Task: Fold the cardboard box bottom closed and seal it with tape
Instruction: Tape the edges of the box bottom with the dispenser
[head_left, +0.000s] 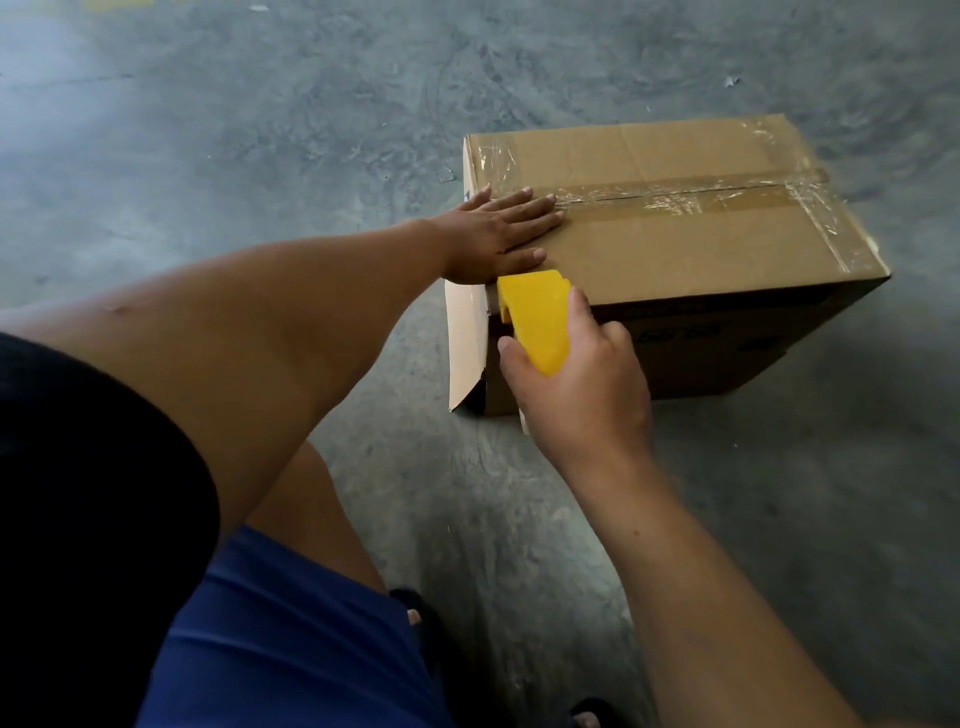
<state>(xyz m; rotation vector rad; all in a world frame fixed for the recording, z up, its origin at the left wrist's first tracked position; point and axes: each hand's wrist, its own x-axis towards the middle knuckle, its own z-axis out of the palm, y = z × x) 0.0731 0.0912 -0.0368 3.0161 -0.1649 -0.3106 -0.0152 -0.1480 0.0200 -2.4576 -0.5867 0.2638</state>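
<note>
The grey concrete floor (260, 156) stretches all around me, and on it sits the brown cardboard box (701, 249), its folded bottom turned up toward me with both flaps meeting at a centre seam. A strip of clear tape (675, 195) already lies along that seam, and another crosses near the far end. At the near left corner 1 side flap (465, 343) hangs loose and open. My left hand (498, 234) lies flat on the near end of the top, fingers straight and spread, pressing the cardboard down. My right hand (582, 384) grips the yellow plastic tape dispenser (537, 322), fingers and thumb curled round it, its head against the box's near upper edge. To do this well, I judge I should keep my left palm firm so the flaps cannot lift, draw the dispenser steadily so the tape lays without wrinkles (some creases show already), and carry the tape over the edge before cutting.
</note>
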